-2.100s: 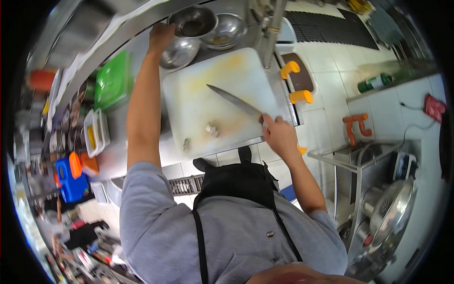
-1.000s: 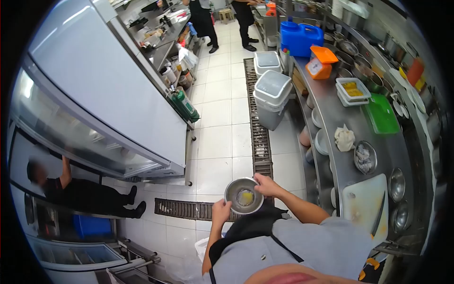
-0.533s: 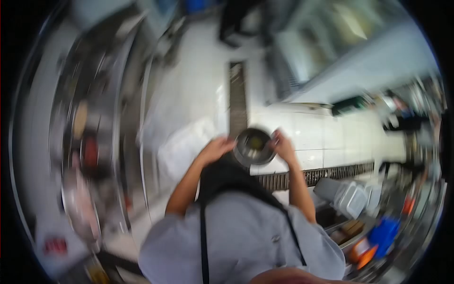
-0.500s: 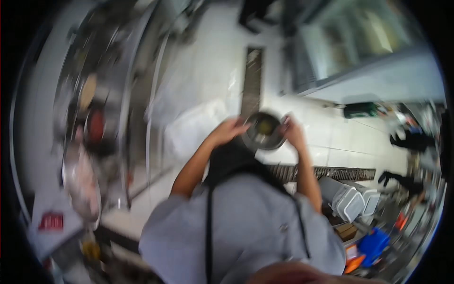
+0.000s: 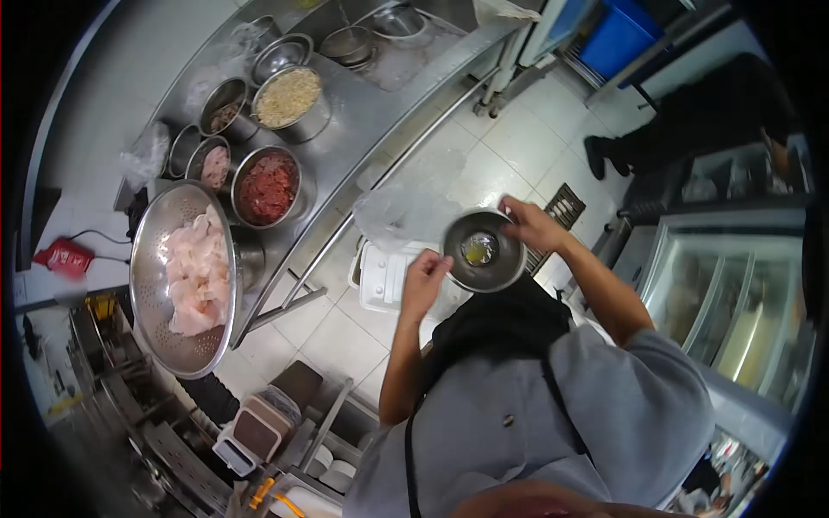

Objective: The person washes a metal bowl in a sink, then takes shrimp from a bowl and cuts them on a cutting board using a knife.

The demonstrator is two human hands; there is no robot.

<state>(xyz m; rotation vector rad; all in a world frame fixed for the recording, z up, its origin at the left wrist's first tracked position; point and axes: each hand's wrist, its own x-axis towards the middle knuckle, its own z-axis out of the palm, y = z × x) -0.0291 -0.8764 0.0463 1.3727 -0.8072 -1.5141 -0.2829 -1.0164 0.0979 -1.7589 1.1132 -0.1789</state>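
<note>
A dark metal bowl (image 5: 462, 269) is held in front of my black apron, with a small amount of yellowish, shiny liquid (image 5: 477, 249) at its bottom. My left hand (image 5: 425, 278) pinches the bowl's rim on the left side. On the opposite side, my right hand (image 5: 534, 226) grips the rim at the upper right. Both hands have their fingers closed on the bowl, and some fingertips are hidden behind it.
Left, a steel counter (image 5: 354, 129) carries a colander of pale meat (image 5: 199, 276), a pot of red minced meat (image 5: 266, 188) and a pot of chopped pale food (image 5: 289, 97). A lidded white box (image 5: 384, 281) sits on the floor. Another person (image 5: 708, 121) stands upper right.
My body and view have turned left, bringing the counter with the pots nearer. The bowl stays in both hands and now shows sharply instead of blurred.
</note>
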